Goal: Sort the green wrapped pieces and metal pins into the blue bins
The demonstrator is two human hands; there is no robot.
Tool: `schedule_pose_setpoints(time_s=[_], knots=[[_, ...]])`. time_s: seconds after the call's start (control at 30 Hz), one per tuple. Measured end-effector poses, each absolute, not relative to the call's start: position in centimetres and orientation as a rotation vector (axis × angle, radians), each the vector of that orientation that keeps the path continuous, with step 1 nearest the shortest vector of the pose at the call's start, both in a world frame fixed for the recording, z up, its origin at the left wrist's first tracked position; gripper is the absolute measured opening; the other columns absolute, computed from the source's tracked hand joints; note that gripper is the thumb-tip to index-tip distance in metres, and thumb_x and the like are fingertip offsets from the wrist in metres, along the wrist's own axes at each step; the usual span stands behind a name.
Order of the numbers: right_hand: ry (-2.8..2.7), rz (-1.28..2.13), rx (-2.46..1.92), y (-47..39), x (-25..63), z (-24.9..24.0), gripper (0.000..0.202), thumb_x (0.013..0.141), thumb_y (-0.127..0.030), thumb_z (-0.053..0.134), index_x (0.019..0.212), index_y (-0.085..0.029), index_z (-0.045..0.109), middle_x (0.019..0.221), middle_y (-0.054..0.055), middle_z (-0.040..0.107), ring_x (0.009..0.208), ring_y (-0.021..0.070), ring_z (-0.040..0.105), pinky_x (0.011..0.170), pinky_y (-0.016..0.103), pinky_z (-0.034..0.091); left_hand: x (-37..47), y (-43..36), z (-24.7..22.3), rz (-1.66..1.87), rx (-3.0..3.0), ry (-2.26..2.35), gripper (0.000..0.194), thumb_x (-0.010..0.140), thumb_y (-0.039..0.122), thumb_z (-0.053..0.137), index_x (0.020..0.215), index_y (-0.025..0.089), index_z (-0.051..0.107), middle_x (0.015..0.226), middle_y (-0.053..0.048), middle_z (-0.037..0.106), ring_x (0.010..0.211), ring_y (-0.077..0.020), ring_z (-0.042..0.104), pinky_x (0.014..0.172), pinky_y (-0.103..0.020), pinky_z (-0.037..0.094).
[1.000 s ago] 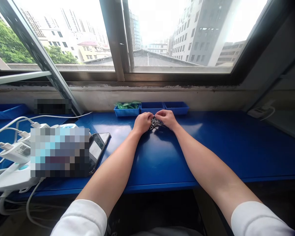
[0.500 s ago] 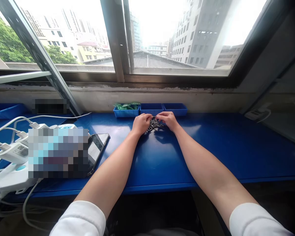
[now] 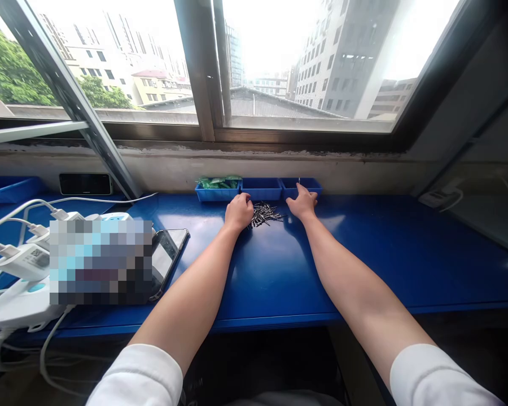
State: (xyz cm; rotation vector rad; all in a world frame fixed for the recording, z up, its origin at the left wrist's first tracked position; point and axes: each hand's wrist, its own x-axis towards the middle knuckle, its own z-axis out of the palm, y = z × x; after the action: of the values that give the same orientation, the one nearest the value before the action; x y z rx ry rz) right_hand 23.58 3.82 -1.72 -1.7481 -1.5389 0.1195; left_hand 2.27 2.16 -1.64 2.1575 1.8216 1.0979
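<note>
A loose pile of small dark metal pieces like screws (image 3: 266, 214) lies on the blue table between my hands. My left hand (image 3: 240, 211) is closed at the left edge of the pile, its fingertips curled together; what they hold, if anything, is too small to make out. My right hand (image 3: 303, 202) is at the front of the right blue bin (image 3: 316, 185), thumb and fingers apart. A tiny pale sliver (image 3: 299, 180) shows just beyond its index fingertip, over the bin. Beside it are the middle blue bin (image 3: 261, 185) and the left blue bin (image 3: 218, 195), which holds green packets (image 3: 219, 182).
On the left, a white power strip (image 3: 17, 304) with plugged-in chargers and cables lies near a phone (image 3: 169, 262) and a blurred patch. Another phone (image 3: 86, 184) leans by the wall. A metal shelf post (image 3: 105, 146) rises at the left, and a window stands behind the bins.
My right hand has moved from the pile up and right to the right bin, and its fingers have spread. My left hand has shifted slightly left, leaving more of the pile visible.
</note>
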Motion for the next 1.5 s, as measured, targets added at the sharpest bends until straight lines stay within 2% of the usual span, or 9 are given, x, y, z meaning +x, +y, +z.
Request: schedule_pose_setpoints(time_s=[0.13,0.23,0.37,0.43,0.53,0.7,1.07,1.37,1.5], knots=[[-1.573,0.147,-1.799,4.1,23.4,-2.1,0.073,0.069,-0.031,0.058,0.139,-0.023,0.036,0.150,0.008,0.027,0.117,0.0355,0.033,0.095,0.050,0.033,2.3,2.2,-1.7,1.054,2.170,1.829,0.030,0.086,0.024,0.042,0.111,0.019,0.059,0.112,-0.009,0.063,0.104,-0.0222,0.058,0.094,-0.033,0.043],[-1.577,0.101,-1.750,3.8,22.8,-1.9,0.068,0.070,-0.028,0.057,0.136,-0.019,0.041,0.146,0.012,0.031,0.120,0.0348,0.033,0.095,0.048,0.034,2.3,2.1,-1.7,1.027,2.184,1.814,0.031,0.086,0.024,0.041,0.109,0.018,0.061,0.111,-0.010,0.063,0.104,-0.0229,0.058,0.093,-0.033,0.043],[-1.692,0.064,-1.494,2.8,21.8,-1.2,0.032,0.073,-0.023,0.051,0.100,-0.016,0.066,0.109,0.011,0.061,0.106,0.0259,0.047,0.090,0.037,0.039,2.3,2.2,-1.8,0.945,2.204,1.786,0.030,0.087,0.026,0.039,0.102,0.019,0.065,0.107,-0.009,0.065,0.103,-0.0227,0.058,0.092,-0.032,0.044],[-1.827,0.199,-1.402,2.2,21.5,-0.8,0.019,0.072,-0.023,0.050,0.079,-0.018,0.067,0.085,0.006,0.066,0.087,0.0205,0.055,0.079,0.030,0.043,2.3,2.2,-1.8,0.909,2.213,1.787,0.030,0.087,0.027,0.040,0.100,0.020,0.066,0.107,-0.009,0.066,0.102,-0.0223,0.058,0.093,-0.031,0.043],[-1.977,0.373,-1.369,1.6,21.1,-0.4,0.012,0.068,-0.023,0.054,0.068,-0.018,0.065,0.068,0.002,0.064,0.069,0.0156,0.055,0.065,0.025,0.041,2.3,2.2,-1.9,0.888,2.223,1.790,0.031,0.086,0.026,0.039,0.100,0.021,0.066,0.107,-0.008,0.066,0.102,-0.0217,0.059,0.092,-0.030,0.043],[-2.081,0.272,-1.295,1.3,21.0,-0.2,0.009,0.064,-0.022,0.058,0.067,-0.018,0.065,0.069,0.001,0.062,0.074,0.0151,0.053,0.068,0.024,0.040,2.3,2.2,-1.8,0.881,2.239,1.785,0.031,0.086,0.024,0.039,0.097,0.020,0.067,0.104,-0.009,0.066,0.099,-0.0221,0.060,0.090,-0.031,0.044],[-2.164,0.377,-1.302,1.5,21.5,-0.8,0.010,0.061,-0.023,0.062,0.067,-0.018,0.068,0.065,-0.001,0.062,0.065,0.0123,0.053,0.061,0.022,0.039,2.5,1.9,-1.7,0.876,2.251,1.755,0.026,0.084,0.028,0.043,0.093,0.020,0.067,0.102,-0.009,0.066,0.096,-0.0225,0.060,0.087,-0.031,0.045],[-2.210,0.329,-1.335,1.9,21.4,-1.1,0.008,0.073,-0.021,0.061,0.072,-0.017,0.068,0.078,0.003,0.065,0.073,0.0141,0.054,0.069,0.025,0.041,2.5,1.8,-1.7,0.895,2.259,1.765,0.025,0.083,0.029,0.046,0.094,0.021,0.067,0.103,-0.007,0.065,0.097,-0.0217,0.059,0.088,-0.030,0.045],[-2.152,0.246,-1.290,2.0,21.0,-0.9,0.009,0.078,-0.019,0.056,0.074,-0.017,0.063,0.081,0.005,0.061,0.081,0.0168,0.051,0.076,0.027,0.041,2.7,1.7,-1.6,1.059,2.303,1.692,0.023,0.082,0.024,0.048,0.094,0.020,0.067,0.101,-0.006,0.065,0.096,-0.0203,0.060,0.089,-0.030,0.045]])
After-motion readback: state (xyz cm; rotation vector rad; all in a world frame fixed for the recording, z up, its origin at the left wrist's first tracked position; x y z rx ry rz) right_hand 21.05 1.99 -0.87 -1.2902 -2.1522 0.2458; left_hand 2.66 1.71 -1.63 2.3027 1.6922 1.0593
